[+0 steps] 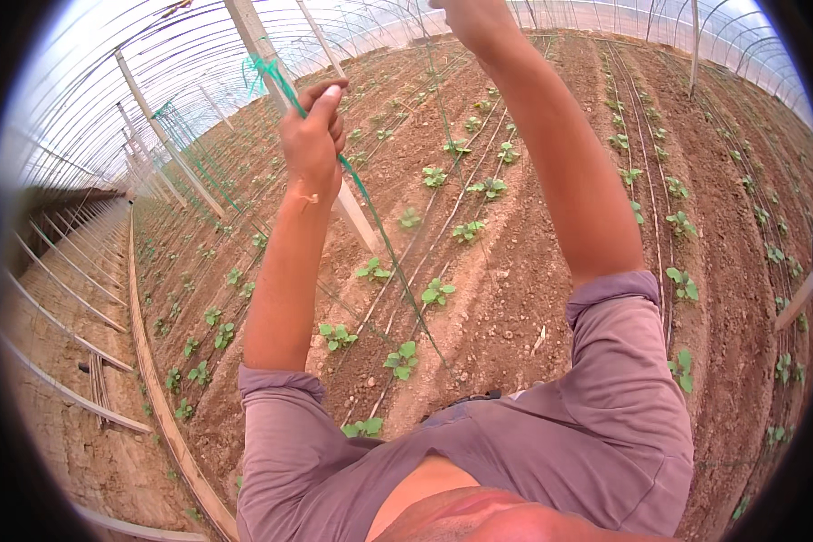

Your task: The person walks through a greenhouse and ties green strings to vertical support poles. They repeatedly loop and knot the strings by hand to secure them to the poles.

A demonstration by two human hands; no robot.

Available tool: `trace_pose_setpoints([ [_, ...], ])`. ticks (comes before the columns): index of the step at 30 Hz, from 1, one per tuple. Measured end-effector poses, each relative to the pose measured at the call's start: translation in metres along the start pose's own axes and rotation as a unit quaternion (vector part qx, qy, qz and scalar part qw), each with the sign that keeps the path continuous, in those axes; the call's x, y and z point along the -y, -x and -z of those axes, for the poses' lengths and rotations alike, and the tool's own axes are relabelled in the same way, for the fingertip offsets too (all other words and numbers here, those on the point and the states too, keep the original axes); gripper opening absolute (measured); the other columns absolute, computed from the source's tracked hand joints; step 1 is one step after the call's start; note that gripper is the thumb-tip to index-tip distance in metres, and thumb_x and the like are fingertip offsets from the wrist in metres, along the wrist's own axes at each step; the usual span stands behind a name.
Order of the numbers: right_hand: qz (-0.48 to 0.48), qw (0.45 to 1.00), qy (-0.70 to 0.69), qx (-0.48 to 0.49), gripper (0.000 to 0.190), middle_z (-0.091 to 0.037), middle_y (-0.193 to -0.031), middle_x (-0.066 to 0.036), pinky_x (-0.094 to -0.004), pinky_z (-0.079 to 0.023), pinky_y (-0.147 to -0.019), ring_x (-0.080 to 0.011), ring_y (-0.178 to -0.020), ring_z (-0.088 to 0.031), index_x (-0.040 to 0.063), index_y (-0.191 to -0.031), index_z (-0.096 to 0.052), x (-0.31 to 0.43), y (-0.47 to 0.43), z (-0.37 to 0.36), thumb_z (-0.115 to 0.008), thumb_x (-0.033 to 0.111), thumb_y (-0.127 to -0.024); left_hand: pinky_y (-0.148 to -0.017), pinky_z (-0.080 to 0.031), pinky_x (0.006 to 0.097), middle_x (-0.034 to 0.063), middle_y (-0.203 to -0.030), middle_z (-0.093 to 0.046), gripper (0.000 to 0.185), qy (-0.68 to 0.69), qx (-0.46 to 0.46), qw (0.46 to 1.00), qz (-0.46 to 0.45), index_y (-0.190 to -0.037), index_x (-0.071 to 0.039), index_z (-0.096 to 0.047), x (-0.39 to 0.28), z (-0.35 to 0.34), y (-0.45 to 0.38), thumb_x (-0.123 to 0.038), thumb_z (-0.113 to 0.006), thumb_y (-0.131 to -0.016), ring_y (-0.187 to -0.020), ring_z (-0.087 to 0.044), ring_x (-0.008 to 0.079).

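My left hand (315, 139) is raised and closed around green twine (372, 210). Below the fist, the twine slants down to the right across the soil; its upper part runs to a frayed green knot (264, 68) by a concrete post (356, 217). My right hand (477, 27) reaches up at the top edge, where the picture cuts off part of it, so I cannot see what its fingers hold. A thin dark string (437, 88) hangs just left of it. Young leafy plants (437, 291) grow in rows beneath both arms.
Pale drip lines (457, 203) run along the beds. More posts (169, 159) with green strings stand to the left under the greenhouse's arched frame (74, 81). A long board edging (152, 379) borders the beds, and curved ribs (74, 396) lie beyond it.
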State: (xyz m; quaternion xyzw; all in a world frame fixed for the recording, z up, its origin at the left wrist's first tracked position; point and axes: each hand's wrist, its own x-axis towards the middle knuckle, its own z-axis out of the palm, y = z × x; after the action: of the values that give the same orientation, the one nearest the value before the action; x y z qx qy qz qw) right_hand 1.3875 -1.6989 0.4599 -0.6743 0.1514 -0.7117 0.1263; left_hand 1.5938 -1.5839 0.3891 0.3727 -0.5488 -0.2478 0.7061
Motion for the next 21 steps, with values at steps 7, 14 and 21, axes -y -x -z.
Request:
trace_pose_setpoints([
  [7,-0.096,0.94,-0.295,0.14,0.035,-0.073,-0.095,-0.01,-0.0318,-0.055,-0.071,-0.0193,-0.084,-0.069,0.001,-0.123,-0.073,-0.045,-0.051,-0.011,-0.062,0.027,-0.101,-0.046,-0.02,0.0214,-0.0115,-0.064,-0.039,0.034,-0.052,0.016,0.986,-0.158,-0.124,0.005,-0.068,-0.043,-0.102,-0.099,-0.015,-0.074,-0.098,-0.052,-0.031,0.0002],
  [14,-0.024,0.927,-0.329,0.177,0.03,-0.075,-0.078,-0.009,-0.0316,-0.055,-0.067,-0.0132,-0.073,-0.069,-0.007,-0.12,-0.072,-0.075,-0.056,-0.014,-0.062,0.014,-0.1,-0.047,-0.021,0.022,-0.0091,-0.067,-0.051,0.021,-0.156,-0.089,0.945,-0.273,-0.111,0.006,-0.075,-0.037,-0.128,-0.125,-0.009,-0.075,-0.096,-0.053,-0.035,0.0005],
  [21,0.028,0.916,-0.336,0.217,0.034,-0.072,-0.079,-0.007,-0.0302,-0.054,-0.068,-0.0143,-0.073,-0.067,-0.001,-0.127,-0.07,-0.09,-0.063,-0.006,-0.059,0.017,-0.1,-0.047,-0.021,0.0222,-0.0081,-0.071,-0.056,0.02,-0.31,-0.113,0.89,-0.314,-0.111,0.003,-0.075,-0.038,-0.124,-0.122,-0.007,-0.077,-0.094,-0.053,-0.036,0.0004],
])
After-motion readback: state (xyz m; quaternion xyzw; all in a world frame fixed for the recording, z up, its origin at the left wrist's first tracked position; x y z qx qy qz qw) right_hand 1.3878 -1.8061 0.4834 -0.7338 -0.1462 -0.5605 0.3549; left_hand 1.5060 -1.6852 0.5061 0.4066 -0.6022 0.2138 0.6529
